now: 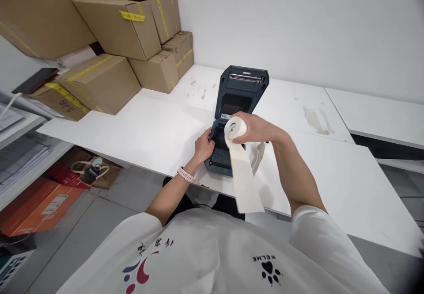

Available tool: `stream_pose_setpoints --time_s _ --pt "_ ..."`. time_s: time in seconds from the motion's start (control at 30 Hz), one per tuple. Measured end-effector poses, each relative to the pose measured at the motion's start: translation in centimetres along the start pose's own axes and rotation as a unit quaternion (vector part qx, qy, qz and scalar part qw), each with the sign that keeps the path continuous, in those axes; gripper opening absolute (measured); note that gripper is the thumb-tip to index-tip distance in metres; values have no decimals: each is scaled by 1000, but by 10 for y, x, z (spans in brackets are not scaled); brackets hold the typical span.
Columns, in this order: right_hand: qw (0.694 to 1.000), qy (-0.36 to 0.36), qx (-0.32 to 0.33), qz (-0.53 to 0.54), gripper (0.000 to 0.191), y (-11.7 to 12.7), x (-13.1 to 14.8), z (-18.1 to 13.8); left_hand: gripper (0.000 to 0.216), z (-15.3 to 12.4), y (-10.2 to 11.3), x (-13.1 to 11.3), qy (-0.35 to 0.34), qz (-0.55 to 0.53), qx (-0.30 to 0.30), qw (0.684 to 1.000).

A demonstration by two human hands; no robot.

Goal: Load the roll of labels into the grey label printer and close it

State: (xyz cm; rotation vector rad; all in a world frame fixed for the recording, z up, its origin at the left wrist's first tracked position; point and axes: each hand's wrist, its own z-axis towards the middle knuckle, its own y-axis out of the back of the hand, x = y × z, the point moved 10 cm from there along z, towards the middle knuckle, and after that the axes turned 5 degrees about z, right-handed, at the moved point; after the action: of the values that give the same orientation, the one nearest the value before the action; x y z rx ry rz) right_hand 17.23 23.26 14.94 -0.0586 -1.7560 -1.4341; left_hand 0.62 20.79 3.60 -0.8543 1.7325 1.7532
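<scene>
A dark label printer (221, 158) stands on the white table with its lid (244, 91) swung up and back. My left hand (203, 146) grips the printer's left side wall, fingers curled over the edge. In my right hand (251, 126) is a roll of white label paper (236, 127), raised above the open printer. A long strip of paper (247, 179) hangs from the roll down past the table's front edge. The roll and strip hide part of the printer's right side.
Cardboard boxes (150, 70) with yellow tape are stacked at the back left against the wall. The white table (159, 121) has worn patches (318, 119). A torn paper piece (259, 157) lies right of the printer. Shelves (43, 161) stand at the left, an orange box (43, 208) below.
</scene>
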Motion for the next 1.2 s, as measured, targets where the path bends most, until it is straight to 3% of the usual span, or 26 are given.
stream_pose_setpoints --time_s 0.07,0.17,0.4,0.5,0.63,0.7,0.8,0.97,1.2 --pt "993 -15 53 -106 63 -25 12 15 69 0 0 0 1 0 -1 1000" --pt "975 -45 97 -195 61 -54 6 35 70 -1 -1 1 1 2 3 1000" --pt "960 -77 138 -233 61 -92 -20 52 69 -2 -1 2 8 9 8 1000" --pt "967 -67 97 -224 62 -89 -15 34 69 -2 0 2 6 5 7 1000" --pt "994 29 -11 -108 51 -81 19 -18 68 -5 0 2 -1 -20 11 1000" --pt "996 71 -13 -53 48 -93 33 -44 67 -6 1 1 -6 -31 11 999" --pt "997 69 -9 -43 46 -114 38 -68 68 -7 2 -1 -7 -44 7 999" --pt "997 34 -39 -57 45 -124 30 -76 68 -7 3 0 5 -58 10 998" --pt "990 32 -50 -127 51 -136 41 -74 66 -9 2 1 -1 -77 14 997"
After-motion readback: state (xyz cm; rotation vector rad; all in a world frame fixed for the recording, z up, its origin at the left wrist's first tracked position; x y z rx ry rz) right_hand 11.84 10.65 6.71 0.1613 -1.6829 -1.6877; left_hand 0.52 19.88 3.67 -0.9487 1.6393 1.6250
